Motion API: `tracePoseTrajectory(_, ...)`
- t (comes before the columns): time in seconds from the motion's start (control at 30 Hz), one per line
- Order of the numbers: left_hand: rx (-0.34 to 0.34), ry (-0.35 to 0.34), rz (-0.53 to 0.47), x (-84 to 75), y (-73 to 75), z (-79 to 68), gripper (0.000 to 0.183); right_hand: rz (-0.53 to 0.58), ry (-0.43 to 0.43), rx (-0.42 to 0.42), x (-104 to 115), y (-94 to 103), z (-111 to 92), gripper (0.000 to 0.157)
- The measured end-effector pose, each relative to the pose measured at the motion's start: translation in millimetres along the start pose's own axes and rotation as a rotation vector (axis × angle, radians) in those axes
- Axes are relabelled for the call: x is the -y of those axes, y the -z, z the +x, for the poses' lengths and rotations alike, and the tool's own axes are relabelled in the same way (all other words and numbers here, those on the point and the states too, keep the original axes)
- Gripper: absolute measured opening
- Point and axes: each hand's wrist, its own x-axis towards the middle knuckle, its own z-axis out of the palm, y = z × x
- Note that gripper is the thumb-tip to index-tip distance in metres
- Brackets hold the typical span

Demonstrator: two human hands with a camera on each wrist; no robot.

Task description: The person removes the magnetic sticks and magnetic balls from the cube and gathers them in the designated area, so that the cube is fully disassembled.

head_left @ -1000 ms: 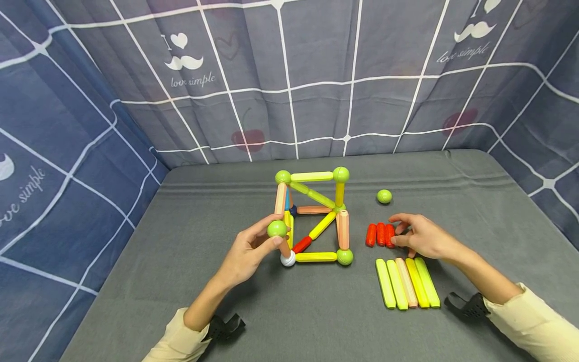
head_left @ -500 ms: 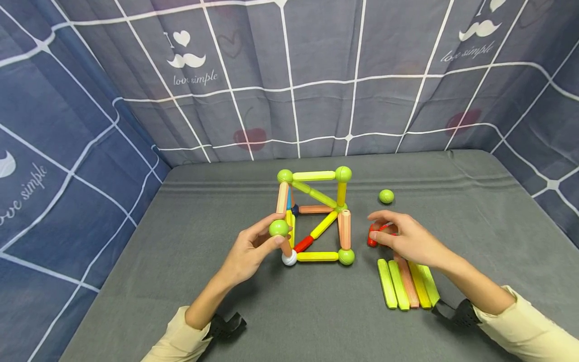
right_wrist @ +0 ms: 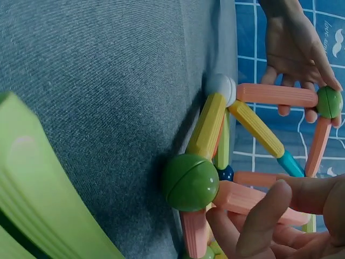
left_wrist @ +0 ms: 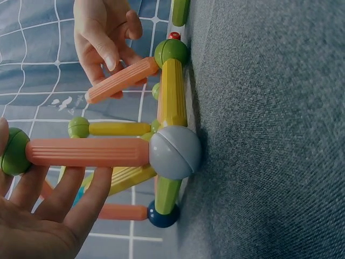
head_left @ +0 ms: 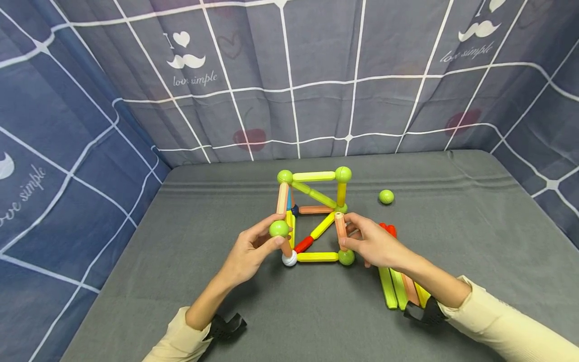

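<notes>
2 hands meet a frame (head_left: 322, 226) of sticks and balls on the worktop (head_left: 181, 281), with a white ball (head_left: 289, 259) at its near left corner. Above the white ball, the left hand (head_left: 253, 251) pinches a green ball (head_left: 279, 228) atop an orange stick (left_wrist: 89, 152). Right of the white ball, the right hand (head_left: 377, 241) grips a peach stick (head_left: 341, 232) between thumb and fingers; its foot meets a lower green ball (head_left: 347, 257). Farther right of the white ball lie partly hidden red pieces (head_left: 389, 230) and yellow-green sticks (head_left: 388, 286).
</notes>
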Motion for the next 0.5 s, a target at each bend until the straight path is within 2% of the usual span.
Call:
tracePoseTrajectory(0.27,0.0,0.002,0.008,0.2,0.2,-1.2,0.045,-0.092,0.018,-0.054,-1.2,-5.8,0.7,0.015)
tracePoseTrajectory(0.4,-0.001,-0.003,0.009,0.1,0.2,-0.9,0.045,-0.145,0.029,-0.075,-1.2,-6.3,1.1,0.012)
tracePoseTrajectory(0.5,0.0,-0.003,0.012,-0.3,0.1,-0.5,0.045,-0.223,0.072,-0.095,-1.7,-5.3,2.1,0.011)
